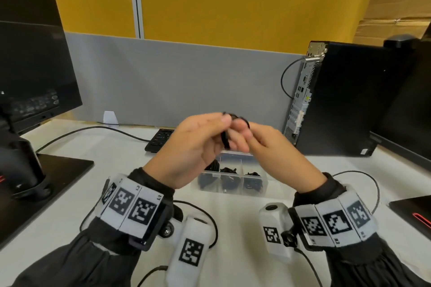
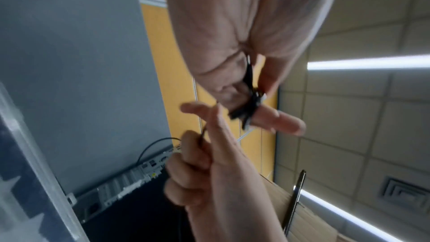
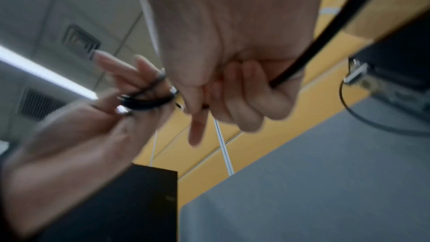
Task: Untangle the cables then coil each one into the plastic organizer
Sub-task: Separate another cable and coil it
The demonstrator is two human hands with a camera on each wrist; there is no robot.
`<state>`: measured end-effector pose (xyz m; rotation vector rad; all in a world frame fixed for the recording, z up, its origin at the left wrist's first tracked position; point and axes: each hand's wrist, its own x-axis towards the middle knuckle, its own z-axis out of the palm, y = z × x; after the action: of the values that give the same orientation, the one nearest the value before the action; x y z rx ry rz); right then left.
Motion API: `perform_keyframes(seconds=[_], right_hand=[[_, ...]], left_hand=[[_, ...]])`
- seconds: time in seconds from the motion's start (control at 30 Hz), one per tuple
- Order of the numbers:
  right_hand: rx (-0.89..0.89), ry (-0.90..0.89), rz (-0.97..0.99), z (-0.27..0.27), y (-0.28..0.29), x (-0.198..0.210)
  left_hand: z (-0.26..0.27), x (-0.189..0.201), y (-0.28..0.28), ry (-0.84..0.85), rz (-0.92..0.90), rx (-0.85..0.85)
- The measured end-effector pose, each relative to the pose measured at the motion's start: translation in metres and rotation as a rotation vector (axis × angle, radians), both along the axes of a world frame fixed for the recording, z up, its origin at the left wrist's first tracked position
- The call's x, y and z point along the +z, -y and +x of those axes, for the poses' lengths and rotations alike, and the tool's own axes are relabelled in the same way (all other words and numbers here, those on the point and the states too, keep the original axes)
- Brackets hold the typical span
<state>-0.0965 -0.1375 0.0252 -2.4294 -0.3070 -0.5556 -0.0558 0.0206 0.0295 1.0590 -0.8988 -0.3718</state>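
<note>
Both hands are raised above the clear plastic organizer (image 1: 263,187), whose three front compartments hold coiled black cables. Between the hands is a small black cable (image 1: 225,138) wound into a tight coil. My left hand (image 1: 222,123) pinches that coil (image 2: 250,106) between thumb and fingers, and loops of the coil (image 3: 149,98) lie round its fingers. My right hand (image 1: 245,134) has curled fingers and pinches a thin strand of the same cable (image 2: 204,132) just beside the coil. Part of the coil is hidden behind the fingers.
A black keyboard (image 1: 161,137) lies behind the organizer, and a black PC tower (image 1: 338,100) stands at the right. A monitor (image 1: 30,72) on its flat base (image 1: 60,170) is at the left, a dark laptop (image 1: 415,209) at the right edge. Thin wires trail near both wrists.
</note>
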Motion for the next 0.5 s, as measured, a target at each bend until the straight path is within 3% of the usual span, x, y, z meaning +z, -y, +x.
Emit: perform_keyframes(seconds=[0.07,0.17,0.27,0.37,0.43,0.5], right_hand=[[0.046,-0.138,-0.11,0.001,0.0,-0.003],[0.12,-0.307,-0.311,-0.002,-0.004,-0.009],[0.099,-0.135,-0.303,-0.013,-0.008,0.004],[-0.047,0.042,-0.389,-0.028,-0.007,0.023],[-0.138,0.182,-0.428,-0.036,-0.004,0.029],[-0.171,0.318,-0.363,-0.037,-0.003,0.03]], left_hand=[[0.005,0.002,0.001,-0.114,-0.168,0.141],[0.022,0.002,-0.007,-0.067,-0.221,0.434],[0.034,-0.007,-0.011,0.064,-0.052,0.64],[0.031,-0.015,-0.005,0.243,0.162,0.711],[0.023,-0.015,0.0,0.317,0.272,0.655],[0.011,-0.011,0.004,0.281,0.307,0.507]])
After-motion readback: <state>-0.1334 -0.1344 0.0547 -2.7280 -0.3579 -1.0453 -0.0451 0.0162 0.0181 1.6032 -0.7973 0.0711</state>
